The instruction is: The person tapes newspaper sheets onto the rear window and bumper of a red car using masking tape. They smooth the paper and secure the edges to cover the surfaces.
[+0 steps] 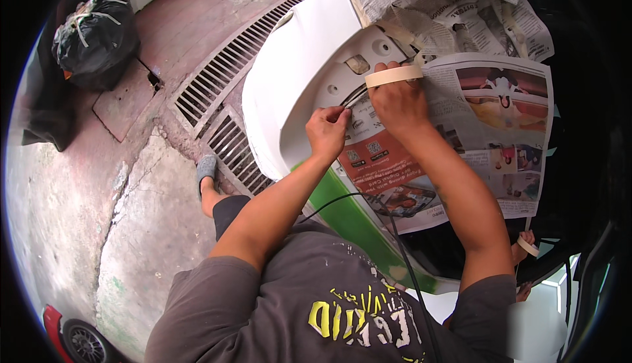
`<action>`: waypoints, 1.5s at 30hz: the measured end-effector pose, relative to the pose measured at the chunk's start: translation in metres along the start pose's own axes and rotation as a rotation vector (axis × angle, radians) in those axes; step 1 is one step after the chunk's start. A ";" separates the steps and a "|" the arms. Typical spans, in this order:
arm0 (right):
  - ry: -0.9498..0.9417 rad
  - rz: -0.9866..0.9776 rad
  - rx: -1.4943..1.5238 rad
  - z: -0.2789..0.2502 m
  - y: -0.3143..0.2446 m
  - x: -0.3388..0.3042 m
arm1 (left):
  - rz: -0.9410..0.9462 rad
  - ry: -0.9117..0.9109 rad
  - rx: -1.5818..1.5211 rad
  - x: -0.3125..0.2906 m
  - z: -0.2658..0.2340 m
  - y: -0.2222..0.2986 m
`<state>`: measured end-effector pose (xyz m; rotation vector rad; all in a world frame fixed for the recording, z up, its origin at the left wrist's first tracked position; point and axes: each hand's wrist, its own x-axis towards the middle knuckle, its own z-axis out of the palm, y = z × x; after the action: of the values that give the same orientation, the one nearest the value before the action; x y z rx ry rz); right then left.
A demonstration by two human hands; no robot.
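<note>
My right hand (399, 105) has a roll of masking tape (395, 76) across its fingers, which curl down at the upper edge of a newspaper sheet (444, 136). Just left of it, my left hand (327, 131) pinches with thumb and forefinger at the sheet's left edge; what lies between the fingertips is too small to make out. The sheet covers dark glass on a car. Beside both hands is the white car body panel (270, 80), with a recess holding round holes and a squarish opening. Lower down, the bodywork has a green patch (349, 218).
More newspaper (454, 4) covers the car's far part. At lower right, another person's hand (525, 248) holds a tape roll. A thin black cable (401, 251) crosses near my chest. Floor drain grates (230, 66) run left of the car; a black rubbish bag (97, 37) stands beyond.
</note>
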<state>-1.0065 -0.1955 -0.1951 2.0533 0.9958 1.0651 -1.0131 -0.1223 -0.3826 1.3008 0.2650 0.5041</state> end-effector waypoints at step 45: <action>-0.217 -0.103 -0.131 -0.091 0.063 0.039 | 0.511 -0.233 0.100 0.060 -0.009 0.065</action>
<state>-1.0481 -0.1809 -0.0860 1.9410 0.8869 0.8127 -0.9789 -0.0732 -0.3171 1.5140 -0.2484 0.7687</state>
